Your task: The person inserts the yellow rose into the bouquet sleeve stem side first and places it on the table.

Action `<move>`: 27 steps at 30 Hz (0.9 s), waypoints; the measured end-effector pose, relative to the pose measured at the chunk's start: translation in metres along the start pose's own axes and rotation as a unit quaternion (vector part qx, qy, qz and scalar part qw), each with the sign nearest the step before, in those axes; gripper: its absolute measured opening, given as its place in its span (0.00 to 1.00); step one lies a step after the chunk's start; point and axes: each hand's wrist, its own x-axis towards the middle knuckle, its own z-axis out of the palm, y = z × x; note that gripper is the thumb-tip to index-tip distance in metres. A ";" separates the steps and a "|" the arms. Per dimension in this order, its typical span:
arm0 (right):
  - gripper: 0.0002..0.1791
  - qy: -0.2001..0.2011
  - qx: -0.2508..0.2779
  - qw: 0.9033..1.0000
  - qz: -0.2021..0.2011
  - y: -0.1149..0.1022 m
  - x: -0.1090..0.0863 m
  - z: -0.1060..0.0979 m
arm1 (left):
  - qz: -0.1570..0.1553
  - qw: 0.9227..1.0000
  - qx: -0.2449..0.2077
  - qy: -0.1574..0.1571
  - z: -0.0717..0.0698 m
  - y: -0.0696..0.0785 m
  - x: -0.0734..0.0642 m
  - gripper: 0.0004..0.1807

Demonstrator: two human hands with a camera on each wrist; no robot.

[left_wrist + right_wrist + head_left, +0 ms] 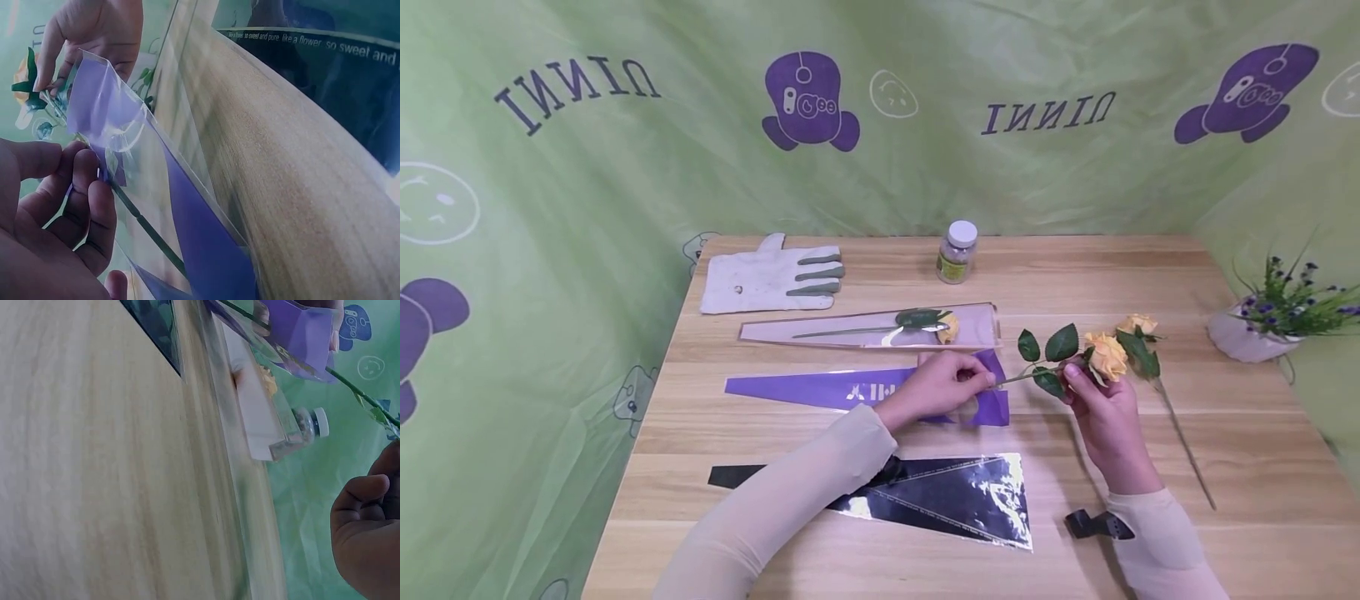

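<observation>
"Wooden tabletop [1112, 283], green backdrop [925, 179]. Hands?"

"Your left hand [942, 387] pinches purple sleeve [820, 387] mouth; right hand [1105, 421] grips held rose [1106, 357], stem inside, bloom out."

"Progress?"

"Sleeved rose [950, 327] looks done; yours partway; loose rose [1137, 323] left."

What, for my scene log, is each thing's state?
Purple flower sleeve, mouth open
Held yellow rose, stem partly sleeved
Clear flower sleeve, containing another rose
Black flower sleeve, lying flat
Loose yellow rose, lying unsleeved
Jar, upright, capped
Work glove, lying flat
Potted plant, flowering
</observation>
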 end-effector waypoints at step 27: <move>0.08 -0.010 -0.003 0.999 0.042 0.009 -0.004 0.003 | 0.029 0.999 0.029 0.014 -0.004 0.006 -0.001 0.12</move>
